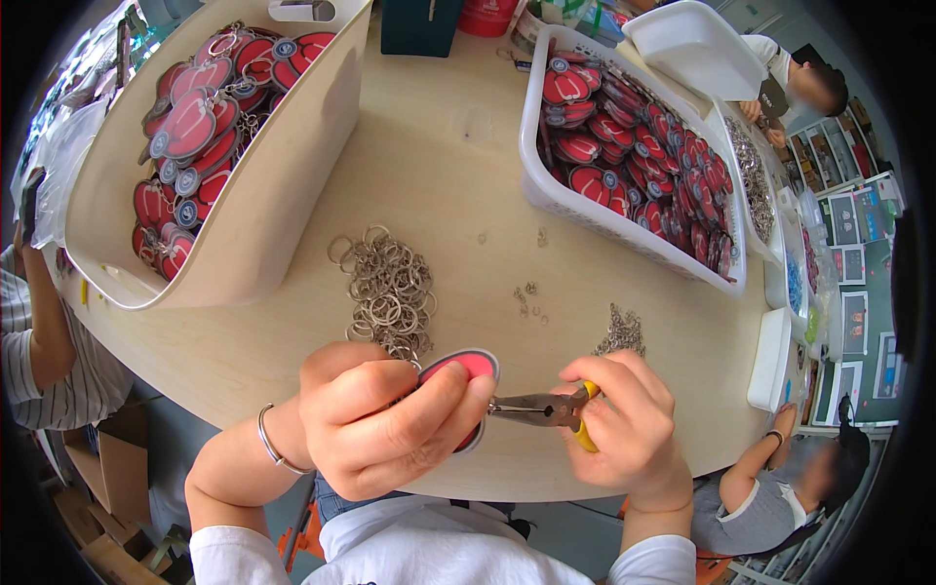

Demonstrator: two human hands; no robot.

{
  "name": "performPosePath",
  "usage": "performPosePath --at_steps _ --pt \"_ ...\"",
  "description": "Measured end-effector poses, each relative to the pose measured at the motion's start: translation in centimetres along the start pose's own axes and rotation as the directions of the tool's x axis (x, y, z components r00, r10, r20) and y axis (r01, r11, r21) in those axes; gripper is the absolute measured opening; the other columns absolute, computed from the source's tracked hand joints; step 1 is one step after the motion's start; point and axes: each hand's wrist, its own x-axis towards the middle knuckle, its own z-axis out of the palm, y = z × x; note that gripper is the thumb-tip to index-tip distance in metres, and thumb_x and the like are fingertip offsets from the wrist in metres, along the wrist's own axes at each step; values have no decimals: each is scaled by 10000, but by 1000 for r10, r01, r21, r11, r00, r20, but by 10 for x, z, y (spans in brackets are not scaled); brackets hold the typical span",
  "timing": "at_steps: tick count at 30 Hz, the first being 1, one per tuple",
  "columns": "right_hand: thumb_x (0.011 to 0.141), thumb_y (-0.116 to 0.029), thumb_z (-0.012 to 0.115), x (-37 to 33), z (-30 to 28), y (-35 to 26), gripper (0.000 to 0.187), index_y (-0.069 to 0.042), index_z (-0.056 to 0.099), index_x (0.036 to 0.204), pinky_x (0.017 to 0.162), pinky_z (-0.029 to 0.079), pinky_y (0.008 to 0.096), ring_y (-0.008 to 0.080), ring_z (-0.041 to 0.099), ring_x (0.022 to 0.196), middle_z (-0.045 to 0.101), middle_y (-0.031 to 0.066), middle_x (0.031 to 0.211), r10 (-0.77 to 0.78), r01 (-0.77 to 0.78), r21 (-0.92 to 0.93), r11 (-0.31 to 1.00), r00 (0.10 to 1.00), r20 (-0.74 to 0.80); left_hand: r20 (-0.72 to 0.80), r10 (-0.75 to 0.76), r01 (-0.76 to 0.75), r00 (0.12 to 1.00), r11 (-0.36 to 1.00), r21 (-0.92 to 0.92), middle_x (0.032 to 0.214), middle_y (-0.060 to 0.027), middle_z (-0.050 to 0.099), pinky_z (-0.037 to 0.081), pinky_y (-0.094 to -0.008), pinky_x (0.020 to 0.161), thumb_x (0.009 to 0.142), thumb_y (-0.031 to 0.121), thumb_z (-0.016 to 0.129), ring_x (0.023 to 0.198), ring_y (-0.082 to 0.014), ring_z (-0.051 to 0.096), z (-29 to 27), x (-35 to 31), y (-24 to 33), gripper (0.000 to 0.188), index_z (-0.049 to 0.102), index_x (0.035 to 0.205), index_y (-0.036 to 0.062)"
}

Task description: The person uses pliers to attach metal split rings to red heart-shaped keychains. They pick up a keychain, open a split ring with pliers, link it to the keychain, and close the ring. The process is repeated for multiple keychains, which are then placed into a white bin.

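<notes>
My left hand [390,419] is closed on a red oval keychain tag [466,365] with a grey rim, pinched between thumb and fingers. My right hand [624,419] grips pliers [538,409] with yellow handles. The jaws' tips point left and meet the tag's right edge; whether they hold a small ring there is too small to tell. Just beyond my left hand lies a pile of silver split rings with short chains [385,288]. A heap of small jump rings [621,330] sits just beyond my right hand, and several loose ones [529,292] are scattered between the piles.
A cream bin [283,185] of finished-looking red keychains stands at the left. At the right, a white basket [531,146] holds many red tags. Behind it are a tray of metal parts [749,161] and a white lid [697,49]. Other people sit around the table.
</notes>
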Motion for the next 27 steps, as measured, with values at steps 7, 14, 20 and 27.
performPosePath --at_steps 7,14,20,27 --pt "515 17 667 -4 -3 -3 188 17 509 617 516 442 328 250 529 675 578 138 899 11 -14 54 998 998 58 -19 15 -15 1000 1000 -27 819 -107 673 357 -230 485 495 59 643 595 -144 466 -2 -1 2 330 718 802 -36" --pt "537 -4 705 3 -5 -2 182 0 552 635 575 427 345 250 532 723 586 118 912 26 -27 -87 996 1000 -14 26 39 -40 999 998 50 806 -88 664 345 -230 484 494 53 638 593 -144 448 -5 2 1 314 721 789 -17" --pt "552 -9 714 -3 -8 -9 182 -11 547 626 556 405 336 243 517 703 586 110 889 44 -47 -138 989 999 -21 15 40 -41 999 995 96 813 -84 659 352 -237 502 486 59 645 606 -144 434 -2 2 3 329 726 797 -10" --pt "538 -15 722 -3 -9 -9 210 -17 524 606 524 398 326 229 498 654 584 107 854 28 -30 -121 992 999 -20 51 26 -31 998 995 92 824 -75 658 361 -232 521 492 51 650 617 -144 441 -5 1 6 334 728 811 -5"
